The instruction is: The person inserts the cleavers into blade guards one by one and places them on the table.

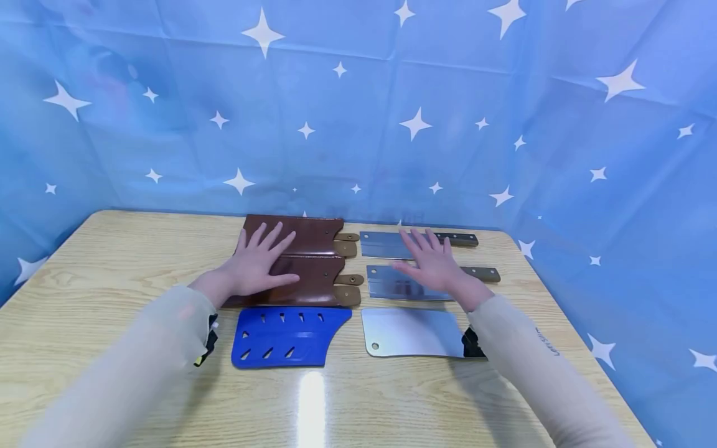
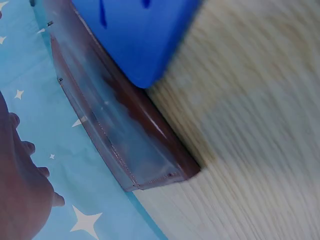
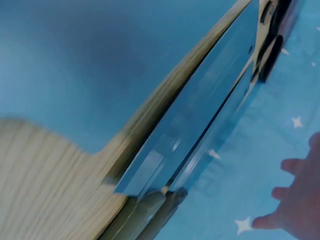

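With fingers spread, my left hand (image 1: 253,269) hovers over two brown leather knife sheaths, the far one (image 1: 313,235) and the middle one (image 1: 310,275), each with tan snap straps. A blue slotted blade guard (image 1: 291,348) lies nearest me, below that hand. My right hand (image 1: 435,266), fingers also spread, is over two cleavers with brown handles, the far cleaver (image 1: 383,244) and the middle cleaver (image 1: 386,287). Closer to me is a wider cleaver (image 1: 414,333), its black handle partly hidden by my right sleeve. The left wrist view shows the brown leather (image 2: 135,130) beside the blue guard (image 2: 145,45).
All of it lies on a light wood-grain table (image 1: 134,267), sheaths in a column on the left and cleavers on the right, edges pointing toward me. A blue star-patterned cloth (image 1: 358,155) hangs behind the table and along its sides. Light glares off the tabletop at front centre.
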### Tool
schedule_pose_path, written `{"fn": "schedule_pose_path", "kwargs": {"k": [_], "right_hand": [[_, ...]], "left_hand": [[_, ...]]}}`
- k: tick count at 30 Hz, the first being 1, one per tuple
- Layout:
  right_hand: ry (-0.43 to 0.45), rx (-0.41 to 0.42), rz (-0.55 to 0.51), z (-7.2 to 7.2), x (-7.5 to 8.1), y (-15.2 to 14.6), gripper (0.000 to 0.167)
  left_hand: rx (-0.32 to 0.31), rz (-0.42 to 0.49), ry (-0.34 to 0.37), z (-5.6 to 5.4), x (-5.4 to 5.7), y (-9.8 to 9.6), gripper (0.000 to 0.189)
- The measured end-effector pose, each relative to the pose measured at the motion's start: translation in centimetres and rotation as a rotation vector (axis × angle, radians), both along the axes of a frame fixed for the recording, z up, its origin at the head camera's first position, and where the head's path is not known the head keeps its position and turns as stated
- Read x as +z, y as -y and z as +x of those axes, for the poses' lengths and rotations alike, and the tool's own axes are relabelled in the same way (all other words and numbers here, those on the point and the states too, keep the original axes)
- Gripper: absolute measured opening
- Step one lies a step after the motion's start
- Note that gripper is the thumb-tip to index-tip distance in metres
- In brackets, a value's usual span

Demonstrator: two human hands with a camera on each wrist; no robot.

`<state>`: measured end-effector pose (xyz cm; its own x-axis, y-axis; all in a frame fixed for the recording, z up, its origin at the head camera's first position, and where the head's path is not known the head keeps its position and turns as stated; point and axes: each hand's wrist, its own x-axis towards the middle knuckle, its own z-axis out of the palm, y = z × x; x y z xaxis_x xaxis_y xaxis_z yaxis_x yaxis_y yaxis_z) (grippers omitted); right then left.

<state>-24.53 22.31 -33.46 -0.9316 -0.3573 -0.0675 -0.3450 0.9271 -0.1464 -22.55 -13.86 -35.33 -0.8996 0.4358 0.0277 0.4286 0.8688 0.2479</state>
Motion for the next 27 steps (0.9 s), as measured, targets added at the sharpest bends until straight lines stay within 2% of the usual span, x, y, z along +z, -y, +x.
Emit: {"fn": "schedule_pose_path", "kwargs": {"k": [18, 27], "right_hand": [[0.026, 0.043, -0.018, 3.8, -0.7, -4.8, 0.078], [0.007, 0.072, -0.026, 6.7, -1.8, -7.0, 0.076]], "left_hand": [[-0.107, 0.021, -0.003, 3.4, -0.5, 2.2, 0.087], [-0.159, 0.011, -0.021, 5.0, -0.9, 2.6, 0.090]]}}
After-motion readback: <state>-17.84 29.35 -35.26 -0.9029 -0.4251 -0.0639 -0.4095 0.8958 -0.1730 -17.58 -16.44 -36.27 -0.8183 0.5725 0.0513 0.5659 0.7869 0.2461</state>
